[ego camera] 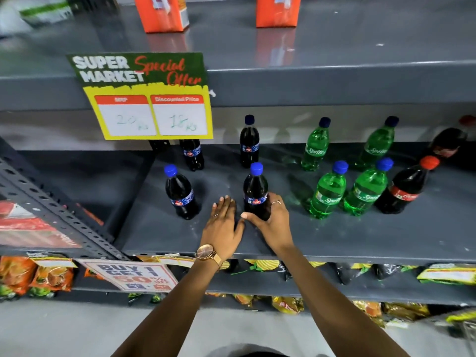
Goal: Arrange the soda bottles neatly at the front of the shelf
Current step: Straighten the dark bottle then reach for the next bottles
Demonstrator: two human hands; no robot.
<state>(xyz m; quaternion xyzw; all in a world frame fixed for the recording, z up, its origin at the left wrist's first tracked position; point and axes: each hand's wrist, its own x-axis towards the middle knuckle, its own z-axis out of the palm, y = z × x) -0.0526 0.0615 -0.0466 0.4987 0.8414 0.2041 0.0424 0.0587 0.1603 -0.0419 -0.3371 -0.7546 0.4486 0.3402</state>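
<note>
My right hand (271, 220) grips the base of a dark cola bottle with a blue cap (255, 186), upright on the grey shelf (334, 235). My left hand (222, 221) lies flat and open on the shelf just left of that bottle. Another dark blue-capped bottle (180, 193) stands further left. Two more dark bottles (249, 141) (192, 153) stand at the back. Several green Sprite bottles (327, 191) (367, 188) (315, 145) (378, 143) stand to the right. A red-capped cola bottle (407, 188) stands at the far right, with another dark one (448, 144) behind it.
A yellow and green price sign (149, 99) hangs from the shelf above and hides part of the back row. Orange cartons (162, 14) stand on the upper shelf. A perforated metal upright (59, 210) bounds the left side. Snack bags (51, 276) fill the shelf below.
</note>
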